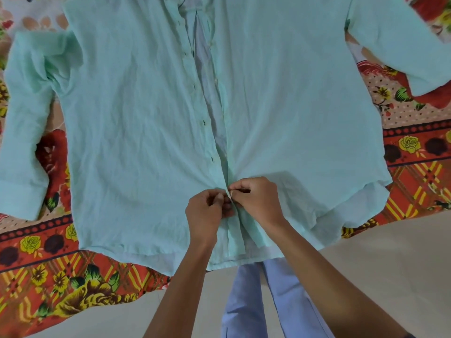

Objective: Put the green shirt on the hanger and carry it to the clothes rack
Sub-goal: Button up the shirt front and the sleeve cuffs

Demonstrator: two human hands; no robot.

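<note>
A pale green shirt [146, 113] lies spread flat, front up, on a floral bedsheet [48, 276], its collar pointing away and its hem nearest the person. Left hand [207, 211] and right hand [256, 201] both pinch the shirt's front placket near the hem, fingers closed on fabric.

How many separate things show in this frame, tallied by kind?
Light green button-up cotton shirt: 1
Red and yellow floral bedsheet: 1
Bare hands, left hand and right hand, pinching the shirt's front edges together: 2
Hanger: 0
Total: 4
</note>
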